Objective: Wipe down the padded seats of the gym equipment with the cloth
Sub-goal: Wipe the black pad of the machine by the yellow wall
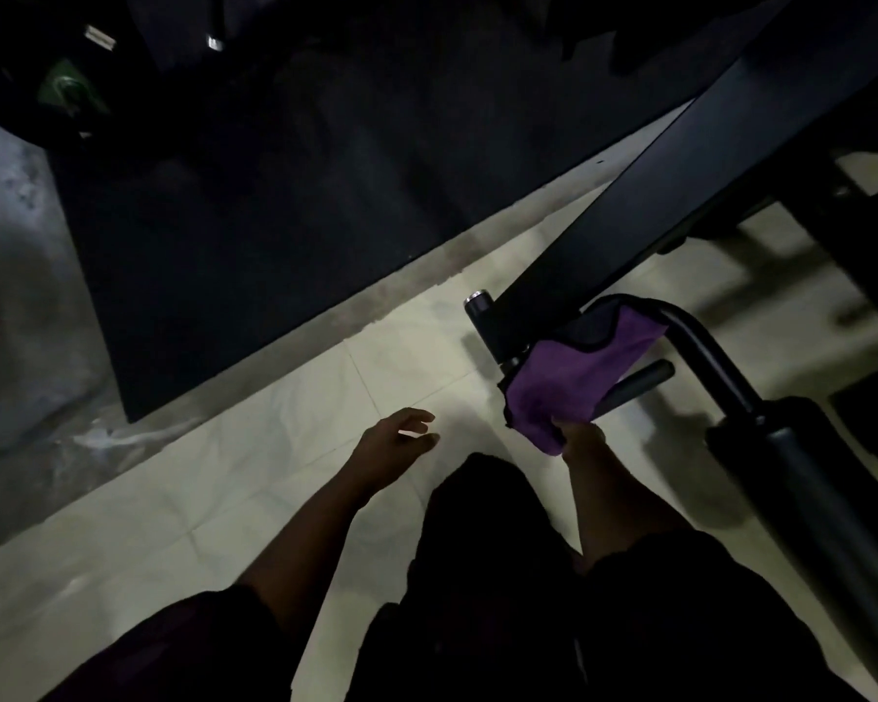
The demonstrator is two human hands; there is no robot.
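Note:
A long black padded bench [680, 184] runs from the upper right down to the centre right. Over its near end hangs a purple cloth [574, 377], draped partly onto the pad. My right hand [581, 438] grips the cloth's lower edge just below the pad's end. To the left, my left hand [396, 443] hovers over the pale floor with fingers apart, holding nothing. The room is dim, so the pad's surface shows little detail.
A curved black frame tube [705, 352] with a thick padded roller [807, 478] stands right of the cloth. A chrome-capped post [480, 309] sticks out by the bench's end. A black floor mat [275, 220] covers the upper left, with pale tiles [254, 463] below.

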